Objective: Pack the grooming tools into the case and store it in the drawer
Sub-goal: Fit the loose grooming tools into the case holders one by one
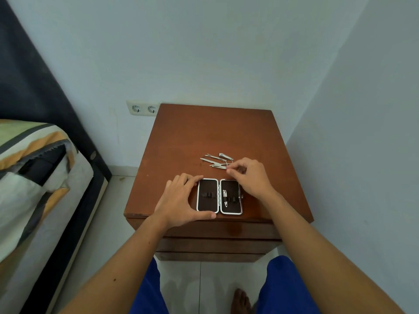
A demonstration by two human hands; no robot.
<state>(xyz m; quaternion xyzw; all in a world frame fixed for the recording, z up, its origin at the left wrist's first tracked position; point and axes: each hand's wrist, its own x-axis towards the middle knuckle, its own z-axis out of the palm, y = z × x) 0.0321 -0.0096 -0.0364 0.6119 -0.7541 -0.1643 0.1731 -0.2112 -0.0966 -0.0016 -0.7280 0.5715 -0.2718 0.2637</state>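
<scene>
At frame centre, an open silver-rimmed black hinged case (219,196) lies on a brown wooden counter (210,132). The left hand (181,200) braces its left edge, fingers (192,179) spread apart. The right hand (251,177), fingers (233,169) pinched together, touches loose silver metal grooming tools (218,160) just above.

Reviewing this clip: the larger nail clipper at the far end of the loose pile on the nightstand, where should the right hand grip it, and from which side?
Probably pinch the larger nail clipper across its narrow body near the middle, coming from above. It lies flat on the nightstand at the pile's far edge, clear of the other tools, so a top-down grip by the right hand avoids disturbing them.
</scene>
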